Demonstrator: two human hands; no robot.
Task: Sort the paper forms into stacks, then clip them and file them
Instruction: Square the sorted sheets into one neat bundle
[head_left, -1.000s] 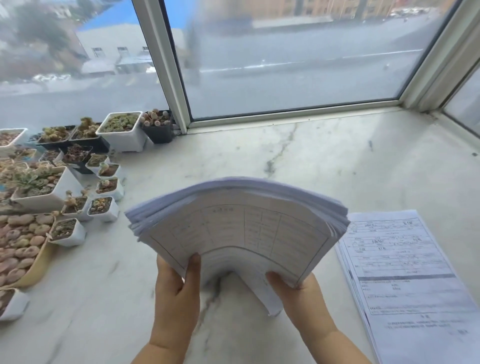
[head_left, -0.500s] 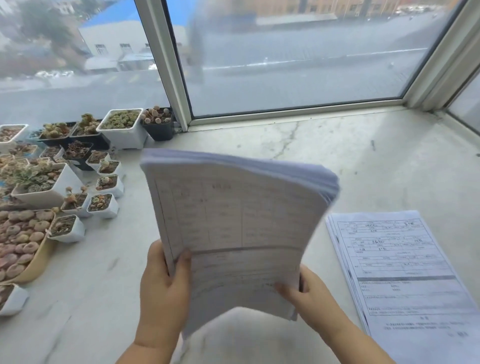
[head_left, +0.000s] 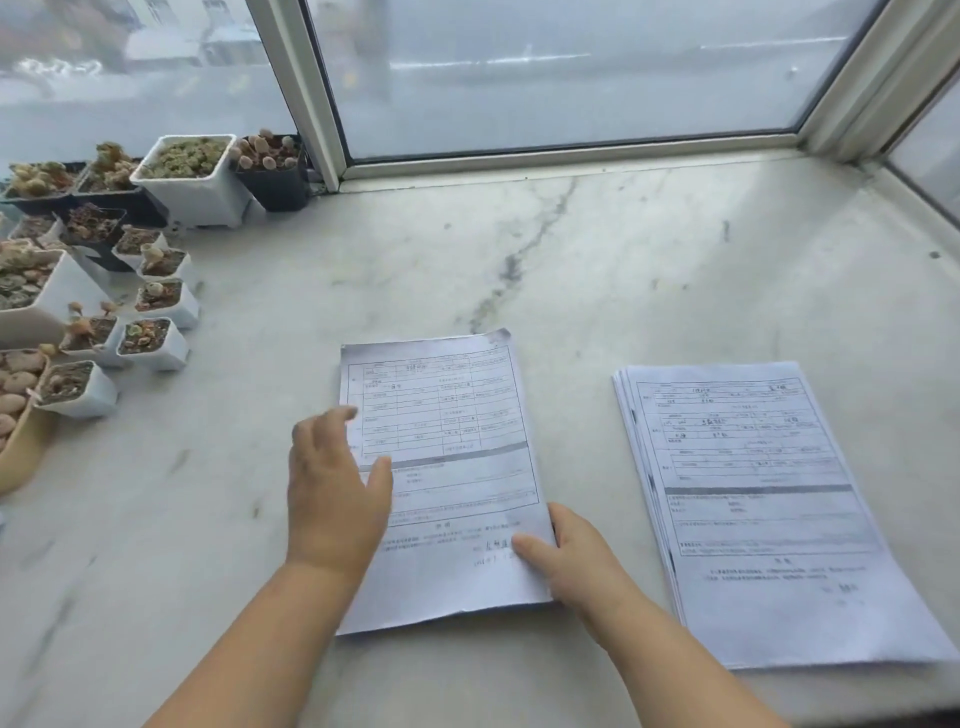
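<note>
A thick stack of printed forms lies flat on the marble sill, in the middle and close to me. My left hand is over the stack's left edge with its fingers spread and relaxed, blurred by motion. My right hand is at the stack's lower right edge. Its thumb lies on the top sheet and its fingers are hidden beside the edge. A second stack of forms lies flat to the right, its sheets slightly fanned along the left side. Neither hand touches it.
Several small pots of succulents crowd the left side of the sill, with larger white and black pots by the window frame. The glass runs along the back and the right corner. Bare marble lies between the stacks and the window.
The stack was held upright in both hands above the sill. It now lies flat on the marble, and my left hand has let go of it.
</note>
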